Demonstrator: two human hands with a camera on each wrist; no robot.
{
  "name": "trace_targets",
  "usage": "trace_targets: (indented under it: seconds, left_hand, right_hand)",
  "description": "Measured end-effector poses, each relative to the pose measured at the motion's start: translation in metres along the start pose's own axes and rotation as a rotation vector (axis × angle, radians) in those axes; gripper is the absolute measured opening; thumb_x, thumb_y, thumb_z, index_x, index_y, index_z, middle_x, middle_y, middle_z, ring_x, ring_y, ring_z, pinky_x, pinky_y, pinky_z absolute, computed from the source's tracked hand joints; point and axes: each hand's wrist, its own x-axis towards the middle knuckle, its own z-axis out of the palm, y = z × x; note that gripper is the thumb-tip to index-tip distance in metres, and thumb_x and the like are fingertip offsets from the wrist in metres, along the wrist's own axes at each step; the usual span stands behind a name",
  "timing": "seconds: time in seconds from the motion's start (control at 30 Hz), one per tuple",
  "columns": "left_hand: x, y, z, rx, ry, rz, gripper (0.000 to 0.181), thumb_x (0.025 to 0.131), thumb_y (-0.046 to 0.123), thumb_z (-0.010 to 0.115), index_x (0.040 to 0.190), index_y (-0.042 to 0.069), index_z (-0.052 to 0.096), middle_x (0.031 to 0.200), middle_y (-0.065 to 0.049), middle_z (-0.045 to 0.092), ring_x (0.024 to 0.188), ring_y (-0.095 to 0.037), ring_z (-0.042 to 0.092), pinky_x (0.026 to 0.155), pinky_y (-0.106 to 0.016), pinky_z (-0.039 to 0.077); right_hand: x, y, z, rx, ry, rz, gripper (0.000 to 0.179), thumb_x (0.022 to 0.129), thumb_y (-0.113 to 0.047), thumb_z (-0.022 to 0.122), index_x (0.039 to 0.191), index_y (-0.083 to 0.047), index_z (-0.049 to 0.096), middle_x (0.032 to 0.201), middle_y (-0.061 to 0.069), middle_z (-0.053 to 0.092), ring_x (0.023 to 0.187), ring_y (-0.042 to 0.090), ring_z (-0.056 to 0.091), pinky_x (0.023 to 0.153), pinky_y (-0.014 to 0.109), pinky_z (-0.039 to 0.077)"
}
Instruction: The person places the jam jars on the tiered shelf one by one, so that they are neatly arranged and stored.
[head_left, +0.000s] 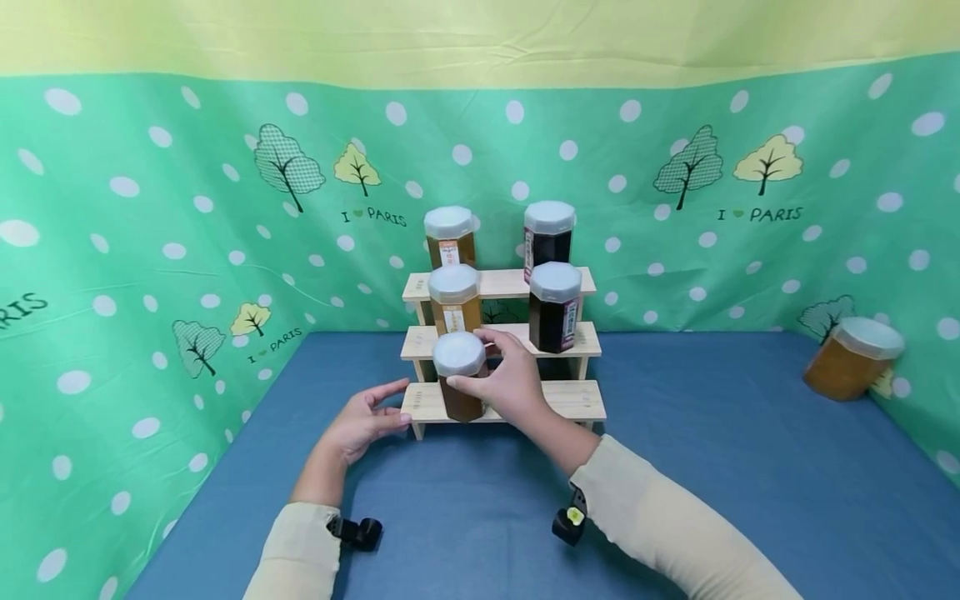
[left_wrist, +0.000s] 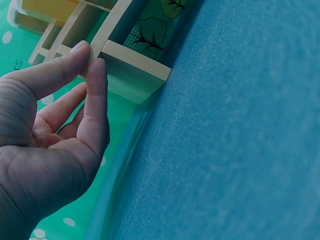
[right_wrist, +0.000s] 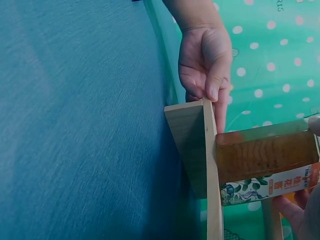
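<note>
My right hand (head_left: 510,379) grips an amber honey jar (head_left: 461,392) with a whitish lid, thumb in front and fingers behind. In the right wrist view the jar's base is right at the lowest board, and its label (right_wrist: 272,186) shows leaves and red lettering. My left hand (head_left: 366,423) pinches the left end of the lowest step of the wooden three-step stand (head_left: 555,402); thumb and forefinger meet at the board's edge in the left wrist view. Behind the held jar, another amber jar (head_left: 456,312) stands on the middle step, beside a dark jar (head_left: 552,321).
On the top step stand an amber jar (head_left: 450,237) at left and a dark jar (head_left: 548,237) at right. One more amber jar (head_left: 851,358) is at the far right, tilted in this view. A green dotted cloth (head_left: 480,183) hangs behind the blue tabletop (head_left: 465,517).
</note>
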Motion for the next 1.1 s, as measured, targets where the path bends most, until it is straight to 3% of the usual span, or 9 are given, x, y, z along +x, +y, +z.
trace_targets:
  seconds: [0.33,0.6,0.87,1.1]
  left_hand:
    - [-0.001,0.0,0.0,-0.004,-0.021,0.007,0.071,0.086,-0.003,0.07,0.149,0.003,0.037,0.135,-0.025,0.052,0.09,-0.016,0.066,0.082,-0.033,0.056]
    - [0.0,0.002,0.0,-0.016,-0.02,0.001,0.072,0.086,-0.004,0.07,0.149,0.003,0.037,0.135,-0.026,0.051,0.089,-0.016,0.067,0.082,-0.033,0.056]
    - [0.0,0.001,0.0,-0.017,-0.029,0.009,0.071,0.087,-0.005,0.069,0.15,0.002,0.036,0.135,-0.026,0.051,0.09,-0.016,0.067,0.081,-0.032,0.056]
    - [-0.001,0.001,0.0,-0.019,-0.032,0.01,0.071,0.087,-0.005,0.069,0.15,0.002,0.036,0.135,-0.027,0.051,0.091,-0.017,0.067,0.082,-0.033,0.056]
  right_hand:
    - [0.002,-0.002,0.003,-0.043,-0.007,-0.014,0.07,0.07,-0.027,0.09,0.13,-0.006,0.059,0.126,0.009,0.057,0.107,0.023,0.059,0.081,0.038,0.055]
    - [-0.001,0.007,-0.006,0.057,-0.091,-0.053,0.075,0.072,-0.017,0.089,0.137,-0.007,0.053,0.13,0.012,0.052,0.108,0.029,0.059,0.082,0.044,0.056]
    - [-0.009,0.018,-0.019,0.193,-0.132,-0.132,0.064,0.075,-0.009,0.086,0.132,-0.01,0.058,0.13,0.009,0.053,0.111,0.028,0.058,0.085,0.045,0.055]
    - [-0.014,0.016,-0.041,0.199,-0.166,-0.145,0.055,0.074,0.003,0.082,0.124,0.004,0.059,0.129,0.019,0.053,0.119,0.035,0.052,0.097,0.048,0.048]
